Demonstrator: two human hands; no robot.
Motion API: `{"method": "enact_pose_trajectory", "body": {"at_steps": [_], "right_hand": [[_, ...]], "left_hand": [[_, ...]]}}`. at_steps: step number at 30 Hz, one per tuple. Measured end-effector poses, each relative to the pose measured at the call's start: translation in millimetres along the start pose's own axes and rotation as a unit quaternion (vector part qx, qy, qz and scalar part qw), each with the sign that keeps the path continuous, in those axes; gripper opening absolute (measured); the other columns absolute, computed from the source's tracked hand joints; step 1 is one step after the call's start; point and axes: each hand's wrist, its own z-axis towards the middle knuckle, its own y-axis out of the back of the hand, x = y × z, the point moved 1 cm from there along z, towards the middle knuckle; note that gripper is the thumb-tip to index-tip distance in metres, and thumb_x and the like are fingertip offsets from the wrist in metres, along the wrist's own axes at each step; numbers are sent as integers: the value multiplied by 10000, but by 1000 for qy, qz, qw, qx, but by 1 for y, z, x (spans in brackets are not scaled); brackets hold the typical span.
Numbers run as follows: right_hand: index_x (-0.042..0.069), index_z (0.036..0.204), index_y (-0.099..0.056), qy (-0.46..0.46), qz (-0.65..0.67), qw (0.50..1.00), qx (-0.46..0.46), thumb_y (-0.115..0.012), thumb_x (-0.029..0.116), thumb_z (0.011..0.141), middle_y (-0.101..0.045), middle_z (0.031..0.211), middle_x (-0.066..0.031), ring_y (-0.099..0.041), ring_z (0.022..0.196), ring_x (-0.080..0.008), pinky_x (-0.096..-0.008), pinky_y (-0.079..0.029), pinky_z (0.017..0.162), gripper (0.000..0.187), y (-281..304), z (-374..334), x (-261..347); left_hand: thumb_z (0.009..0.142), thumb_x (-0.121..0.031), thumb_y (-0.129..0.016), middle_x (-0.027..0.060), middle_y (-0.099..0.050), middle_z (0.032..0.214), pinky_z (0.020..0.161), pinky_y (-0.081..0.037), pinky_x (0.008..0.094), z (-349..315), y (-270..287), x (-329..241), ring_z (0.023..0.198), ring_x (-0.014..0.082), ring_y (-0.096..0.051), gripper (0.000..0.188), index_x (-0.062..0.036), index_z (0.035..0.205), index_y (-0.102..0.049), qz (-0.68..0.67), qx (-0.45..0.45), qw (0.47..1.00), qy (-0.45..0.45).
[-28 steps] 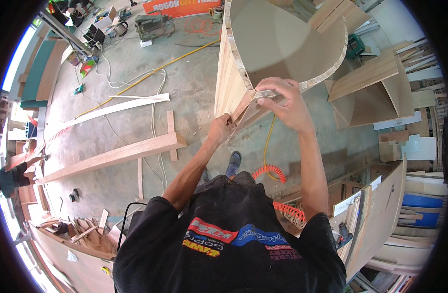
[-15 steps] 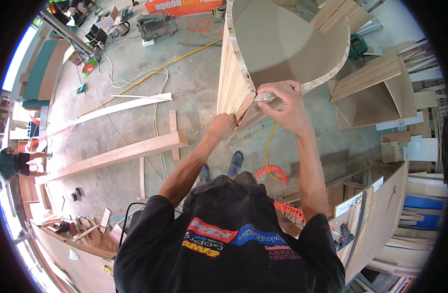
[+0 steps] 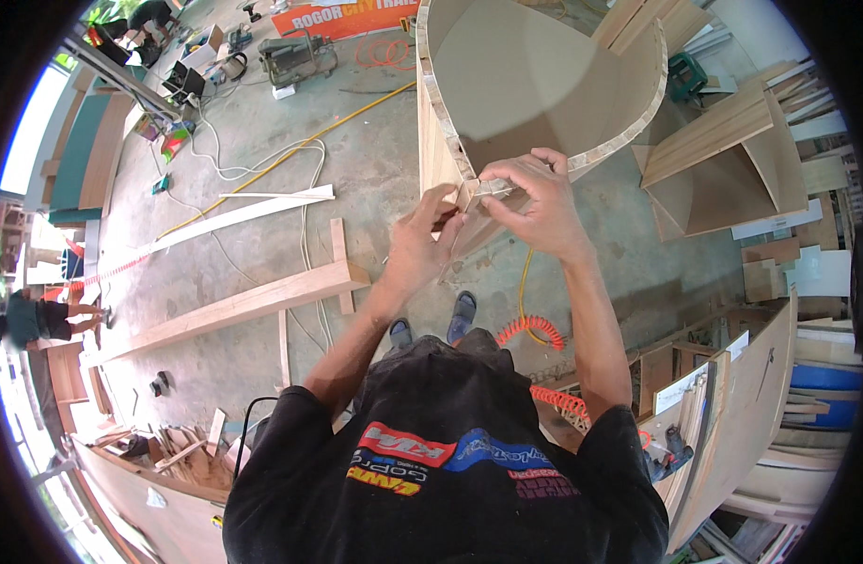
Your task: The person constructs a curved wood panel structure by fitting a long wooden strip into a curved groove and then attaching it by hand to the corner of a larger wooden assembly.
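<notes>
Wooden planks (image 3: 234, 305) lie at the left on the concrete floor (image 3: 375, 179), their long axes running from lower left up to the right, with cables and bare concrete between them and the cabinet. Left hand (image 3: 422, 249) curls shut beside the lower corner of the curved cabinet (image 3: 535, 85); something dark shows inside its fingers, but what it is cannot be told. Right hand (image 3: 535, 202), just beside it, pinches a small pale strip (image 3: 493, 190) against the cabinet's laminated rim, the strip lying roughly crosswise. An orange coiled hose (image 3: 535, 329) lies on the floor below, and stacked panels (image 3: 723, 169) crowd the right side.
</notes>
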Motion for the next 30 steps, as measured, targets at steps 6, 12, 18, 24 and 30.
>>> {"method": "enact_pose_trajectory", "body": {"at_steps": [6,12,18,24,30], "right_hand": [[158,1055,-688,11,-12,1000,0,-788,185,825,-740,1035,33,-661,960,-167,-387,-350,1024,252,2,-1,-1],[142,1078,-660,-4,-15,997,70,-802,226,825,-702,955,-2,-647,902,-194,-366,-387,908,302,8,5,0],[137,1073,-638,-6,-35,995,96,-816,261,818,-672,897,-20,-634,874,-203,-367,-391,861,335,7,9,-1],[135,1040,-647,-33,-37,993,104,-826,254,822,-692,964,-4,-639,917,-204,-370,-397,850,307,8,8,0],[128,1042,-655,-33,-15,997,67,-832,253,830,-702,1015,0,-644,970,-197,-358,-403,881,303,5,5,4]], "left_hand": [[906,-359,-775,80,-678,1053,727,-576,410,61,43,-35,930,281,-707,531,-151,1377,-645,178,179,952,-173],[855,-478,-771,64,-645,1150,921,-505,409,77,53,-46,1109,261,-592,508,-182,1266,-730,295,176,892,-295],[863,-494,-748,48,-647,1306,1028,-485,429,88,49,-34,1290,287,-561,509,-137,1222,-698,261,175,883,-348],[846,-429,-800,86,-661,1306,1062,-463,436,88,49,-32,1312,304,-563,526,-95,1237,-689,215,192,893,-346],[835,-387,-831,73,-660,1314,1050,-440,450,88,49,-33,1308,295,-563,529,-103,1257,-684,222,177,883,-374]]}}
